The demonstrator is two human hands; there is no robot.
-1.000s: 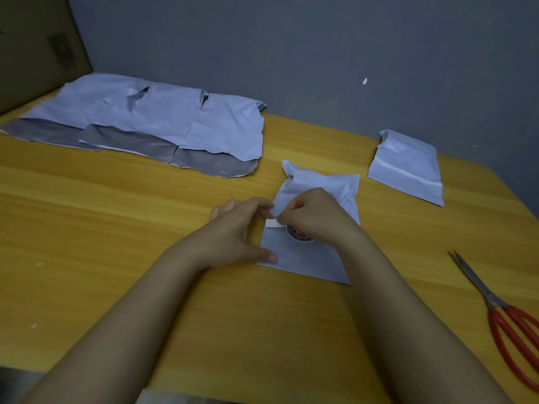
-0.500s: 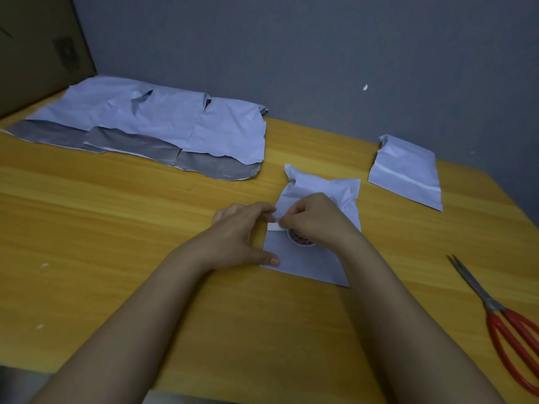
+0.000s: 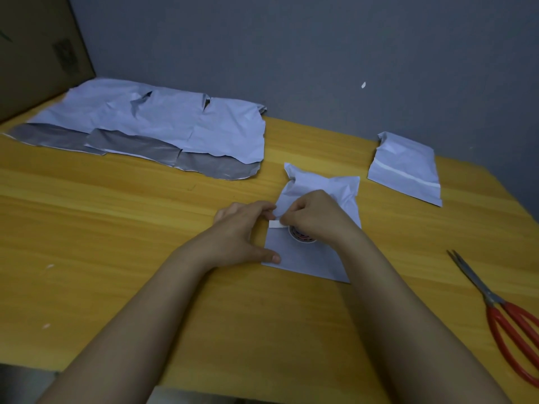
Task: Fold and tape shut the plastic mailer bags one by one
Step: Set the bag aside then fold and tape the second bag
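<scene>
Since the flap is not yet stuck down, we read this as the taping step on the middle bag.

Bag: the bag (image 3: 309,258) lies flat on the table (image 3: 116,258) at centre, crumpled far end toward the wall, near edge toward us.
Left hand: our left hand (image 3: 242,237) rests at the bag's left edge, thumb pressing the near left corner, fingertips curled up by the strip (image 3: 276,224) of white tape or liner; whether they pinch it we cannot tell for sure, though it looks so.
Right hand: our right hand (image 3: 318,220) is curled over the bag's middle, fingertips nipping at the strip's right end; a tape roll (image 3: 302,236) peeks out under it.
Doing it well: we judge that we should keep the left thumb pinning the corner so the slippery film does not skate, pull the strip low and level along the fold, then smooth from one end to the other to avoid wrinkles.
Risk: thin plastic may bunch under the tape.
Done pile: one folded bag (image 3: 405,170) with a white stripe lies far right.
To do: flat bags (image 3: 151,126) overlap at far left.
Scissors: red-handled scissors (image 3: 501,313) lie near right, well apart from our hands.
</scene>
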